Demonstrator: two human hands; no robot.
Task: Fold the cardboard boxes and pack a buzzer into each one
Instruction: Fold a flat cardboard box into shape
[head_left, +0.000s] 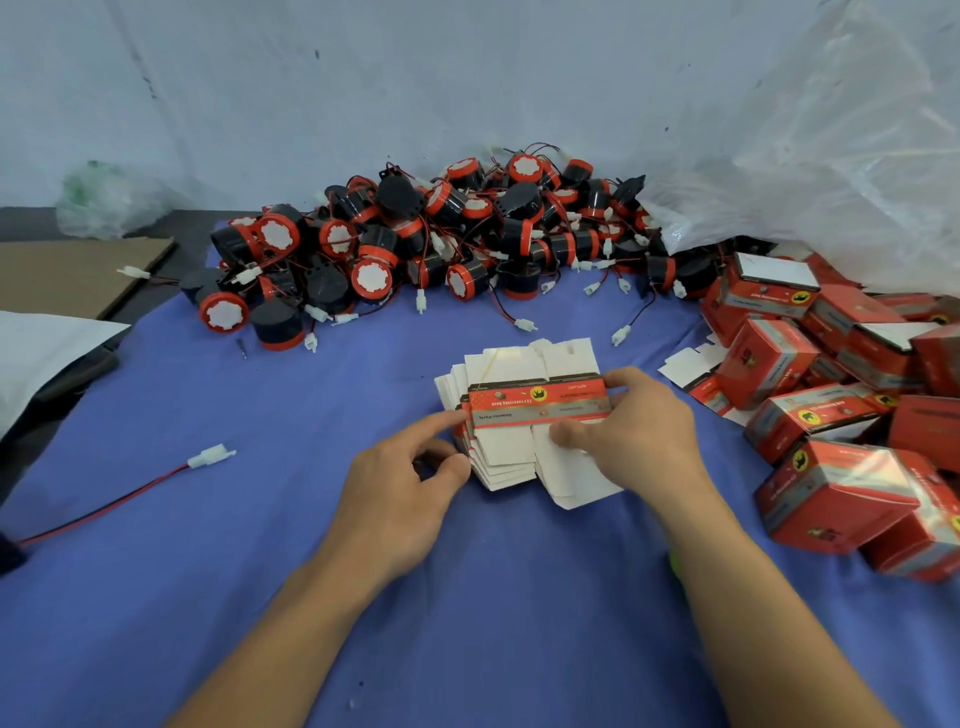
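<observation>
A stack of flat red-and-white cardboard boxes (524, 410) lies in the middle of the blue cloth (260, 597). My left hand (410, 488) pinches the stack's left edge between thumb and forefinger. My right hand (639, 431) grips the right end of the top flat box, thumb on its white flap. A large heap of black-and-red buzzers (441, 239) with wires and white plugs lies behind the stack. Folded red boxes (841, 415) are piled at the right.
A loose red-black wire with a white plug (210, 457) lies on the cloth at the left. Brown cardboard (67, 275) and a white sheet (41, 348) sit at the far left. A big clear plastic bag (841, 171) bulges at the back right.
</observation>
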